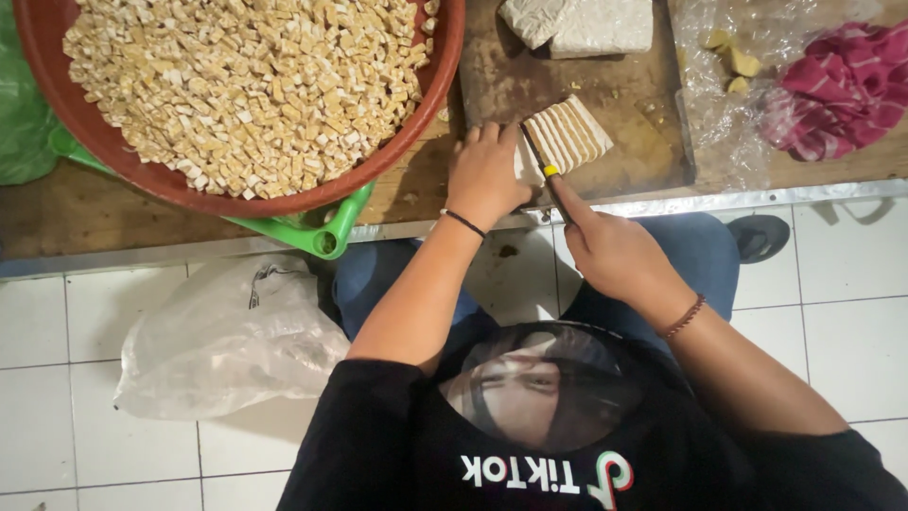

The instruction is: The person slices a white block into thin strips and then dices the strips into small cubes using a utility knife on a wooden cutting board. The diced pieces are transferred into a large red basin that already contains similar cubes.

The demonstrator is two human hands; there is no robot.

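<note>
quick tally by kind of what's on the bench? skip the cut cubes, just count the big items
Red basin of cubes: 1
Green basin under it: 1
Sliced pale block, steadied by left hand: 1
Uncut white blocks: 2
Knife, in right hand: 1
Pink cloth: 1
Clear plastic sheet: 1
Total: 8

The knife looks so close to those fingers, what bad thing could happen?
1. The knife cuts right beside the left hand steadying the sliced block; a slip could nick a finger.
2. The block sits near the board's front edge, so slices might tumble to the floor.
3. The bowl of cubes overhangs the table a little; a bump might tip it.
</note>
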